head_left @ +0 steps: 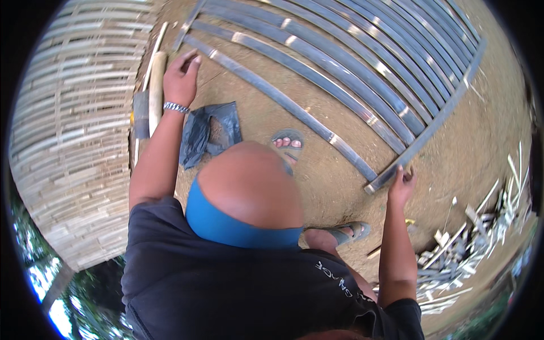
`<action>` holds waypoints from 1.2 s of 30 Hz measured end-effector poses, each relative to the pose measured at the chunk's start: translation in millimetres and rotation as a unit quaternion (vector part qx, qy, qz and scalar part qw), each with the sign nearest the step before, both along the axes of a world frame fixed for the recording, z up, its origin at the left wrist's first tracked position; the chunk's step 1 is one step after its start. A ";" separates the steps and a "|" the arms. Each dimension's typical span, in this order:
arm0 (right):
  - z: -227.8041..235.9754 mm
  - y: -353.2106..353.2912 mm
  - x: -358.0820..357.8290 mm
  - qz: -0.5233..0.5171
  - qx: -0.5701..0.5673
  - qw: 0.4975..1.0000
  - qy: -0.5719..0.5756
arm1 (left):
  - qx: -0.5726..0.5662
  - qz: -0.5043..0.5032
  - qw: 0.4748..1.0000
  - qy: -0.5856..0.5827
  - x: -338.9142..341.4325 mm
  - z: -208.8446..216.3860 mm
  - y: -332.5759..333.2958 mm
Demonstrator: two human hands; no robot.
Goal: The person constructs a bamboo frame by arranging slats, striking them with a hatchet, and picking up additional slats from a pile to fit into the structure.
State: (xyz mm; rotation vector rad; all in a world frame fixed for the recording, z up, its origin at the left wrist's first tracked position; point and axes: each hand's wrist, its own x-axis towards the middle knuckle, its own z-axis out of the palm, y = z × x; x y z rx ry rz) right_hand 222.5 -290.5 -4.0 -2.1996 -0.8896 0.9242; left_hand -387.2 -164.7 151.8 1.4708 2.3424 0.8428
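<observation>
Just beyond the fingers, a dark grey slatted bamboo frame [381,68] lies flat, its far part cut off. The left hand [180,85] has curled fingers, the right hand [400,191] bent ones near a corner; I cannot tell whether either pinches it.

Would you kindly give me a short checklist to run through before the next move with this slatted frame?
1. Right hand at the frame's near right corner: ok.
2. Right-hand grip secure: cannot tell.
3. Left hand gripping the frame: cannot tell; it is by the near left corner.
4. Black plastic bag apart from the frame: ok.
5. Sandalled feet outside the frame: ok.
</observation>
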 end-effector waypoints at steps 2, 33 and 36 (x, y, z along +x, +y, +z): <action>1.0 -2.5 12.7 0.032 -0.024 0.999 -0.022 | 0.035 0.072 0.997 0.014 -26.4 8.5 -51.1; 27.4 46.5 -9.5 0.178 -0.026 0.983 -0.043 | -0.202 0.130 0.969 0.048 -3.4 -141.8 -185.0; 27.4 55.5 -10.1 0.179 -0.013 0.983 -0.037 | -0.172 0.192 0.964 -0.068 -1.2 -136.5 -185.5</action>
